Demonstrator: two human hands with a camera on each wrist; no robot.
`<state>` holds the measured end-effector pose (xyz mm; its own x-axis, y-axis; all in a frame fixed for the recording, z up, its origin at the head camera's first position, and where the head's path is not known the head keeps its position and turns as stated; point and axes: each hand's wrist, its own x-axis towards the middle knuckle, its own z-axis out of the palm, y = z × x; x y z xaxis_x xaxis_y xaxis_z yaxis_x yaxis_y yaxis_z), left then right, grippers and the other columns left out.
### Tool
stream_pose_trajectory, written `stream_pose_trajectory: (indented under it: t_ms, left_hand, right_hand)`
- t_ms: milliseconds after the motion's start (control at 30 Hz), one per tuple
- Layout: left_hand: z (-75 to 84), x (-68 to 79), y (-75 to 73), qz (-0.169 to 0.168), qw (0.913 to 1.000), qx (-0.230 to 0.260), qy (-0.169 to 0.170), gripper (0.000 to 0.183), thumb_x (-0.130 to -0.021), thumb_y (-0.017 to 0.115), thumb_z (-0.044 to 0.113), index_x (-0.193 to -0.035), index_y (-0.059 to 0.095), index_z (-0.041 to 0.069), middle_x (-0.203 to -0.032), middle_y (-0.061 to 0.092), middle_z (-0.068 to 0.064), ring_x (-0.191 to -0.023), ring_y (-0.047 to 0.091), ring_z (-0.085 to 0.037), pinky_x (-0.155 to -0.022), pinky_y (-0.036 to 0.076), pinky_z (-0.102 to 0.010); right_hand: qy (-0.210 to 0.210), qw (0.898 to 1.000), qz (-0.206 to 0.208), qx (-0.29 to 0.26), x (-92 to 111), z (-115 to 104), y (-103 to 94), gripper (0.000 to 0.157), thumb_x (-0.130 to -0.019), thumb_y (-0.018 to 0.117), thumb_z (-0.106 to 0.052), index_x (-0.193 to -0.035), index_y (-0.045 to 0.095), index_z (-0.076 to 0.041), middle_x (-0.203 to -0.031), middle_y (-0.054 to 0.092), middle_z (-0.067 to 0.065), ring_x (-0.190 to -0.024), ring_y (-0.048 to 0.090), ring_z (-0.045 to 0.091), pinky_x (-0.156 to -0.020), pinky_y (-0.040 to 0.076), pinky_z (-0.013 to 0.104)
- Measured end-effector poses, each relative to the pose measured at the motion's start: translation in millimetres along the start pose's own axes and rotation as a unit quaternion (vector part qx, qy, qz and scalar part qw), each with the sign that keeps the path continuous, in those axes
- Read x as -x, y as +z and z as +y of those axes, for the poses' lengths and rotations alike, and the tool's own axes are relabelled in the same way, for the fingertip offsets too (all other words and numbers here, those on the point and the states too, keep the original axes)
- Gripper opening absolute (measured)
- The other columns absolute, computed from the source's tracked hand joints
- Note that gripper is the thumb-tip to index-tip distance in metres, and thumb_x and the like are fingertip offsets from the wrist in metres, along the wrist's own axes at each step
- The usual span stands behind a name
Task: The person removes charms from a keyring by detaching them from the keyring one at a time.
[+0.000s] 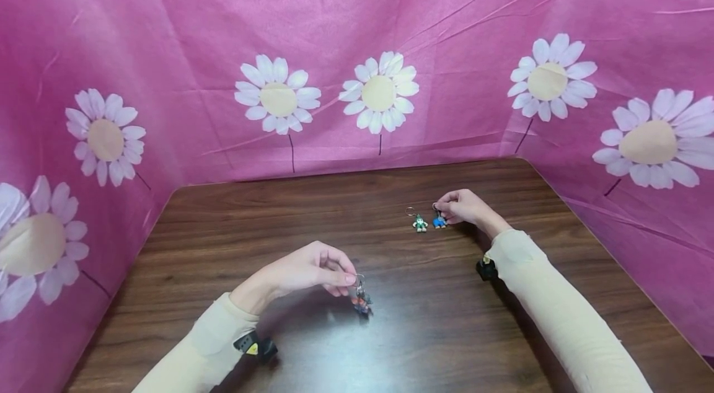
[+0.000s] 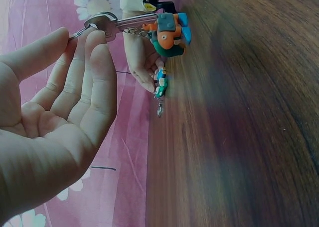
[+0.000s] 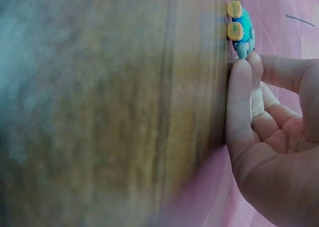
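Surrounding the far edge and both sides, a pink backdrop point(image 1: 184, 8) is framing the counter point(image 1: 446, 331). The left hand point(image 1: 309, 269), nearer the person, is bending its fingers and pinching a bunch point(image 1: 362, 300) by its ring; the right hand point(image 1: 464, 206), farther out, is pinching the ring end of the blue figure point(image 1: 439, 221) between thumb and fingertip. The bunch is hanging below the left fingertips, its long axis pointing down, with an orange figure point(image 2: 167, 35) dangling in it. The blue figure is sitting at the right fingertips, ring pointing away from the person; whether it is touching the counter, I cannot tell. Just left of it, the green figure point(image 1: 420, 224) is lying, ring pointing away and left, the right hand being nearer.
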<state>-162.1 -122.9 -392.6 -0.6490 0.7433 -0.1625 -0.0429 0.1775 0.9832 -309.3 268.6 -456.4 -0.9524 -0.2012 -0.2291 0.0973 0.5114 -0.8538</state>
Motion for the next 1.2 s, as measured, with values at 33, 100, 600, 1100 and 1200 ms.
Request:
stream_pose_trajectory:
  t_ms: [33, 100, 600, 1100, 1200]
  left_hand:
    - [-0.1, 0.2, -0.1, 0.001, 1.0, 0.0, 0.001, 0.02, -0.096, 0.069, 0.009, -0.106, 0.07, -0.008, -0.1, 0.07, -0.03, -0.085, 0.071, -0.027, -0.086, 0.057, -0.057]
    - [-0.4, 0.6, 0.1, 0.002, 1.0, 0.0, 0.0, 0.02, -0.096, 0.069, 0.009, -0.106, 0.07, -0.008, -0.098, 0.071, -0.027, -0.085, 0.071, -0.027, -0.086, 0.057, -0.057]
    - [-1.5, 3.0, 1.0, 0.0, 1.0, 0.001, 0.005, 0.02, -0.096, 0.069, 0.008, -0.106, 0.07, -0.009, -0.093, 0.074, -0.013, -0.086, 0.071, -0.031, -0.086, 0.056, -0.061]
    - [17.0, 6.2, 2.8, 0.058, 0.9969, -0.04, 0.035, 0.015, -0.095, 0.072, 0.012, -0.105, 0.073, 0.001, -0.092, 0.074, -0.012, -0.084, 0.07, -0.029, -0.083, 0.06, -0.05]
    - [25.0, 10.1, 9.0, 0.096, 0.9904, -0.063, 0.077, 0.013, -0.095, 0.073, 0.014, -0.104, 0.075, 0.004, -0.094, 0.074, -0.014, -0.082, 0.07, -0.025, -0.08, 0.061, -0.044]
  right_hand:
    - [-0.002, 1.0, -0.001, -0.001, 0, -1, -0.3, 0.027, -0.1, 0.063, -0.013, -0.113, 0.065, 0.012, -0.083, 0.068, 0.001, -0.074, 0.062, 0.009, -0.069, 0.061, 0.027]
    - [0.001, 1.0, 0.0, -0.006, 0, -1, -0.5, 0.026, -0.1, 0.063, -0.012, -0.113, 0.066, 0.011, -0.084, 0.069, 0.001, -0.074, 0.063, 0.009, -0.069, 0.061, 0.026]
    - [0.008, 1.0, -0.006, -0.027, 4, -4, 0.9, 0.028, -0.1, 0.061, -0.009, -0.115, 0.062, 0.015, -0.084, 0.068, 0.004, -0.073, 0.063, 0.009, -0.068, 0.061, 0.026]
    - [-0.063, 0.997, 0.018, -0.044, 25, -17, -1.7, 0.035, -0.101, 0.064, -0.015, -0.123, 0.058, 0.012, -0.102, 0.068, 0.021, -0.084, 0.068, 0.023, -0.074, 0.062, 0.034]
    - [-0.121, 0.992, 0.013, -0.019, 54, -43, 14.9, 0.033, -0.1, 0.068, -0.019, -0.122, 0.063, 0.006, -0.11, 0.068, 0.026, -0.091, 0.068, 0.035, -0.081, 0.061, 0.041]
